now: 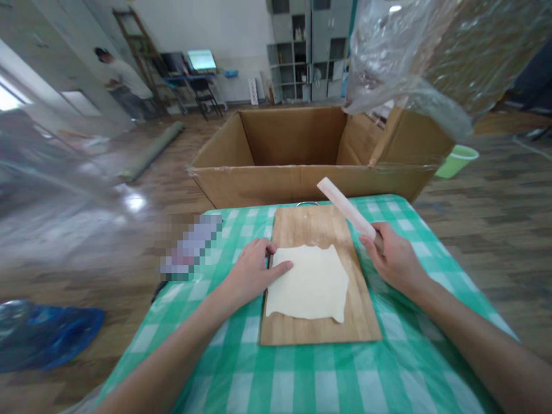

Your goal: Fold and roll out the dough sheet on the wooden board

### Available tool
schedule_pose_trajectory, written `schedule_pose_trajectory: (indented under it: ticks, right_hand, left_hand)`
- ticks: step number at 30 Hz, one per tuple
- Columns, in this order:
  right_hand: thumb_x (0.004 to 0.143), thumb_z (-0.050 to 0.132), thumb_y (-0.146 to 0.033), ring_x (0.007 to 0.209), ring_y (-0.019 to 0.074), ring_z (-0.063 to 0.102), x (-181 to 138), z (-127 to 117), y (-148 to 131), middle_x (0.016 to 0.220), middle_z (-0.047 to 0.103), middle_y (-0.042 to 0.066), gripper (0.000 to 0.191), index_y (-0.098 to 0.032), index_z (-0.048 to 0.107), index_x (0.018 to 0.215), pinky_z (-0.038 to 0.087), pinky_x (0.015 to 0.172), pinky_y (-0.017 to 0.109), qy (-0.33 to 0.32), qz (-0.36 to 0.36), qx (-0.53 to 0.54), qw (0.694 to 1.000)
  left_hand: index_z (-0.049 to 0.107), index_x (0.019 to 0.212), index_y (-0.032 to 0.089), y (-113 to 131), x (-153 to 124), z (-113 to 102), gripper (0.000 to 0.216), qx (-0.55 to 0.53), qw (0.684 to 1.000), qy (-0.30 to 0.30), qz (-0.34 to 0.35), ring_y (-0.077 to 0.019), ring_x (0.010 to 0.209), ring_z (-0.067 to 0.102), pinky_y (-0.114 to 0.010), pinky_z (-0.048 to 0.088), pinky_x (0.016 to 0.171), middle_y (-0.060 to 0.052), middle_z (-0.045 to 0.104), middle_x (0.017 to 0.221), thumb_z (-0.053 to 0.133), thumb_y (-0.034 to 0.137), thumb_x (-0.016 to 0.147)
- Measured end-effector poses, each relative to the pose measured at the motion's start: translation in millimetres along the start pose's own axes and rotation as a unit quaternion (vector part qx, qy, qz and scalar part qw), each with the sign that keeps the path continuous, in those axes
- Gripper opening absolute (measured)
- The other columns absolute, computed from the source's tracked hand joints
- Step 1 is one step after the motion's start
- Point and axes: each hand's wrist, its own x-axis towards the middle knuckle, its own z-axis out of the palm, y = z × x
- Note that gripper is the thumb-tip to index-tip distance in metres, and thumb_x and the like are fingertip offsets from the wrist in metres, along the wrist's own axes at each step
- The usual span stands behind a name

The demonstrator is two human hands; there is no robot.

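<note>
Dough sheet [307, 283]: lies flat on the wooden board [319, 333], which rests on the bench [297, 382]. The sheet is pale, thin and uneven in outline, with a wavy upper edge and a pointed lower-right corner. Bare wood shows above, below and to the right of it.

Left grip [252, 270]: positioned at the left edge of the board. The thumb lies on the upper-left part of the sheet; the other fingers bend at the board edge. Thumb and index finger stand apart, closed around nothing.

Right grip [397, 257]: closed around the brown handle of a long, pale tool [347, 208]. The tool is raised and slants up to the left, its free end over the far part of the board, apart from the sheet.

Bench covering: green-and-white checked cloth [250, 385]. A pixelated object [194, 247] occupies the left side of the bench; its details cannot be told. Part of a metal ring [307, 203] shows just behind the board.

Surroundings: a large open cardboard box [297, 187] stands beyond the far edge of the bench. Clear plastic wrap [401, 63] hangs at the upper right, near a light green bin [457, 161].
</note>
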Motion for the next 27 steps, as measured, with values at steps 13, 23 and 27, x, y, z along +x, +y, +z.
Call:
schedule_pose_trajectory:
  ticks: [13,23,27]
  right_hand:
    - [0.104,0.041,-0.052,0.083,0.0312,0.069,-1,1,7,0.096,0.073,0.013,0.039,-0.018,0.055,0.117,0.048,0.067,0.039,-0.022,-0.016,0.004,1.000]
    - [0.106,0.039,-0.050,0.085,0.0296,0.068,0,-4,5,0.102,0.071,0.012,0.037,-0.018,0.055,0.118,0.045,0.066,0.037,-0.040,-0.013,0.011,0.999]
    - [0.106,0.040,-0.049,0.085,0.0294,0.067,0,-4,6,0.101,0.071,0.012,0.037,-0.018,0.055,0.118,0.045,0.066,0.037,-0.045,-0.014,0.011,0.999]
  left_hand:
    - [0.068,0.098,0.022,70,54,-14,0.054,0.111,0.978,-0.172,0.048,-0.0281,0.085,0.069,-0.033,0.047,0.067,-0.006,0.072,0.094,0.080,0.063,0.065]
    - [0.061,0.085,0.023,72,55,-25,0.041,0.109,0.964,-0.234,0.057,-0.0215,0.077,0.062,-0.029,0.035,0.059,-0.001,0.068,0.085,0.082,0.052,0.064]
    - [0.063,0.111,0.019,72,47,-26,0.056,0.036,0.973,-0.225,0.030,-0.0239,0.091,0.066,-0.029,0.043,0.068,-0.005,0.070,0.105,0.081,0.047,0.065]
